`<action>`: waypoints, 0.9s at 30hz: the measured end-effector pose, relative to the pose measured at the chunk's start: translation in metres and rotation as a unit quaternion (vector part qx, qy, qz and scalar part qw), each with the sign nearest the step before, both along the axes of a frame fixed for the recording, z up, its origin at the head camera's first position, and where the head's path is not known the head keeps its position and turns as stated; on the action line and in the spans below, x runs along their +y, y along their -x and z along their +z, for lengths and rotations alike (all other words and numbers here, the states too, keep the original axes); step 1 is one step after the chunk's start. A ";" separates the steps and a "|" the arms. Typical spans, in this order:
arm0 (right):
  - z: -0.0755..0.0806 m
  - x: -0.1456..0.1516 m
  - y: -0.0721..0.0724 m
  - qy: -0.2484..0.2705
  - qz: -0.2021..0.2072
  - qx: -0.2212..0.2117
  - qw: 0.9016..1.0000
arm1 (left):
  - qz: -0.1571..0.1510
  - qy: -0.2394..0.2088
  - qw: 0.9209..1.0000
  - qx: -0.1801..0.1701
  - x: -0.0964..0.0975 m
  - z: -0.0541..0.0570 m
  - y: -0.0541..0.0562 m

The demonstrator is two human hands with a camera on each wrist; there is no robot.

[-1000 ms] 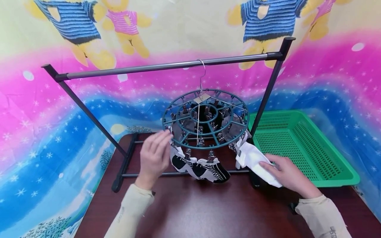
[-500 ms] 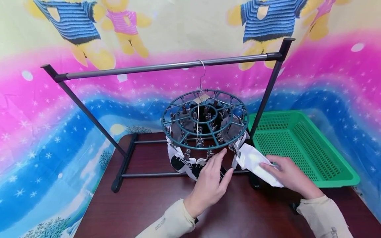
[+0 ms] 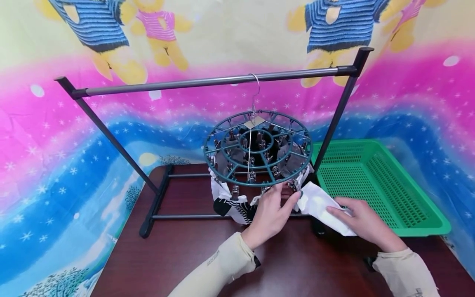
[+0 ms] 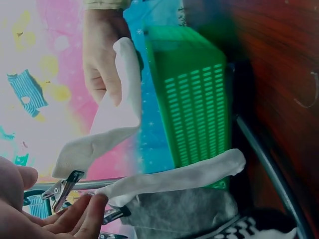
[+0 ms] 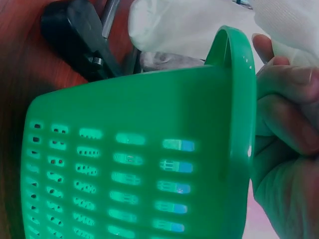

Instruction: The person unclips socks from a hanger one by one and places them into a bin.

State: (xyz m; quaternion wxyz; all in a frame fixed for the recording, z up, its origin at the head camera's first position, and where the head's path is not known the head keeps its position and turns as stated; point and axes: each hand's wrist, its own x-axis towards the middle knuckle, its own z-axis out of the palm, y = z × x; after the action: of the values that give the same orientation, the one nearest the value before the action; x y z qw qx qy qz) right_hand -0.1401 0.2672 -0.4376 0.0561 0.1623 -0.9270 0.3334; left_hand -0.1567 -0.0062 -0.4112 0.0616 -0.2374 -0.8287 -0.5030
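A round green clip hanger [image 3: 256, 183] hangs with several socks clipped beneath it. One white sock [image 3: 315, 202] stretches from a metal clip [image 4: 69, 185] at the hanger's front right to my right hand [image 3: 361, 218]. That hand pinches the sock between thumb and fingers, beside the basket. My left hand [image 3: 269, 212] is at the clip, thumb and fingers apart on either side of it; the left wrist view shows its fingertips close to the clip. Another white sock [image 4: 174, 178] and a grey sock [image 4: 179, 211] hang alongside. Black-and-white socks [image 3: 237, 210] are partly hidden behind my left hand.
A dark metal rack [image 3: 208, 81] stands on the brown table [image 3: 148, 264] and carries the hanger by its hook. The green perforated basket [image 3: 412, 177] is at the right, close to the rack's right leg [image 3: 335, 121]. A printed cloth [image 3: 208, 37] covers the wall behind.
My left hand has moved right from the hanger's left side, across its front, to the clip above the white sock. The hanger has turned slightly. My right hand keeps holding the sock.
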 end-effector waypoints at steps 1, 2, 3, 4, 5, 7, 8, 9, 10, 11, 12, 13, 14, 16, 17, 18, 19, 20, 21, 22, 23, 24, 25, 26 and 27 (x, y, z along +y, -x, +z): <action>0.000 0.000 0.000 -0.002 -0.001 0.002 1.000 | 0.002 -0.005 1.000 -0.004 0.001 0.001 0.001; 0.000 0.001 0.000 -0.005 -0.002 0.000 1.000 | 0.003 -0.010 1.000 -0.007 0.002 0.002 0.002; 0.000 0.002 0.000 -0.007 -0.004 -0.003 1.000 | 0.006 -0.013 1.000 -0.009 0.003 0.002 0.003; 0.000 0.002 0.000 -0.009 -0.004 -0.004 1.000 | 0.009 -0.015 1.000 -0.010 0.005 0.003 0.003; 0.000 0.002 0.000 -0.010 -0.005 -0.008 1.000 | 0.014 -0.016 1.000 -0.012 0.006 0.004 0.004; 0.001 0.003 0.001 -0.013 -0.006 -0.012 1.000 | 0.027 -0.014 0.999 -0.014 0.008 0.005 0.005; 0.001 0.003 0.001 -0.013 -0.005 -0.012 1.000 | 0.032 -0.014 0.999 -0.014 0.009 0.006 0.005; 0.001 0.003 0.001 -0.014 -0.004 -0.011 1.000 | 0.038 -0.014 0.999 -0.013 0.010 0.006 0.006; 0.001 0.003 0.001 -0.017 -0.002 -0.007 1.000 | 0.042 -0.014 0.999 -0.011 0.011 0.007 0.006; 0.002 0.002 0.002 -0.019 -0.001 -0.004 1.000 | 0.049 -0.012 0.999 -0.006 0.011 0.007 0.007; 0.002 0.002 0.002 -0.020 0.001 -0.002 1.000 | 0.055 -0.009 0.998 -0.001 0.012 0.007 0.008; 0.001 0.002 0.002 -0.022 0.002 0.000 1.000 | 0.061 -0.007 0.998 0.005 0.012 0.007 0.008; 0.001 0.002 0.003 -0.023 0.004 0.000 1.000 | 0.066 -0.007 0.998 0.010 0.013 0.007 0.009; 0.001 0.002 0.003 -0.025 0.007 -0.004 1.000 | 0.073 -0.008 0.997 0.019 0.014 0.007 0.010; 0.001 0.002 0.003 -0.025 0.008 -0.006 1.000 | 0.077 -0.007 0.997 0.023 0.014 0.007 0.010; 0.001 0.002 0.003 -0.025 0.008 -0.008 1.000 | 0.078 -0.008 0.997 0.027 0.015 0.007 0.011; 0.001 0.002 0.003 -0.026 0.008 -0.010 1.000 | 0.078 -0.009 0.996 0.030 0.015 0.006 0.011; 0.002 0.002 0.003 -0.025 0.008 -0.014 1.000 | 0.078 -0.011 0.996 0.032 0.016 0.006 0.012; 0.002 0.002 0.003 -0.026 0.007 -0.017 0.999 | 0.077 -0.015 0.996 0.033 0.016 0.006 0.012; 0.002 0.002 0.003 -0.025 0.007 -0.019 0.999 | 0.076 -0.018 0.996 0.034 0.016 0.006 0.012; 0.002 0.001 0.003 -0.024 0.006 -0.021 0.999 | 0.076 -0.021 0.996 0.033 0.016 0.006 0.013; 0.002 0.001 0.003 -0.023 0.006 -0.022 0.999 | 0.075 -0.025 0.996 0.033 0.016 0.006 0.013; 0.002 0.001 0.003 -0.023 0.006 -0.023 0.999 | 0.074 -0.029 0.996 0.032 0.016 0.006 0.013; 0.002 0.001 0.003 -0.023 0.005 -0.023 0.999 | 0.075 -0.031 0.996 0.032 0.016 0.006 0.013; 0.002 0.001 0.002 -0.023 0.005 -0.021 0.999 | 0.076 -0.032 0.996 0.033 0.016 0.006 0.013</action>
State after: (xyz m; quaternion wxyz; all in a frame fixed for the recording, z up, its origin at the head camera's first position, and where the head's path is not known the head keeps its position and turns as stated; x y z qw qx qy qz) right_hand -0.1423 0.2683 -0.4354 0.0310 0.1610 -0.9346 0.3157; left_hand -0.1695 0.0097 -0.4051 0.1343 -0.1882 -0.8251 -0.5155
